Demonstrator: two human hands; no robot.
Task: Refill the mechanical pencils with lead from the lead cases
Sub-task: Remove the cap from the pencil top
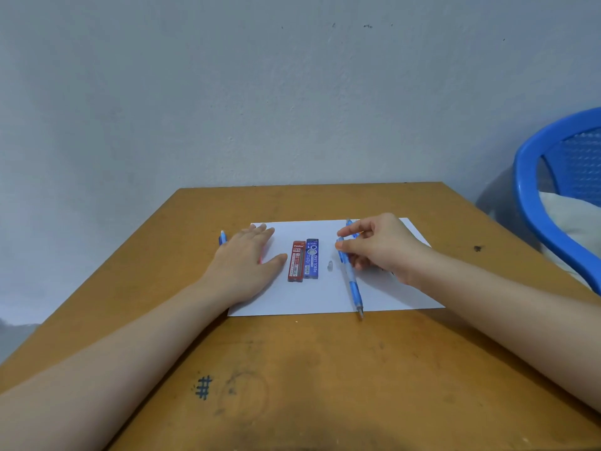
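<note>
On paper (pixel 325 299): red case (pixel 296 262) touching blue case (pixel 312 258); left hand (pixel 244 265) flat, fingers straight, atop left pencil (pixel 222 238); right hand (pixel 380 245) pinching right pencil (pixel 352 283).

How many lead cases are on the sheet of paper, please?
2. The red case lies mid-sheet on the paper, the blue case just right of it. The left hand and right hand cover some paper, so another may be hidden.

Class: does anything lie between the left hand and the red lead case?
Nothing visible does. The left hand lies flat on the paper, and only bare paper separates its thumb from the red lead case.
</note>
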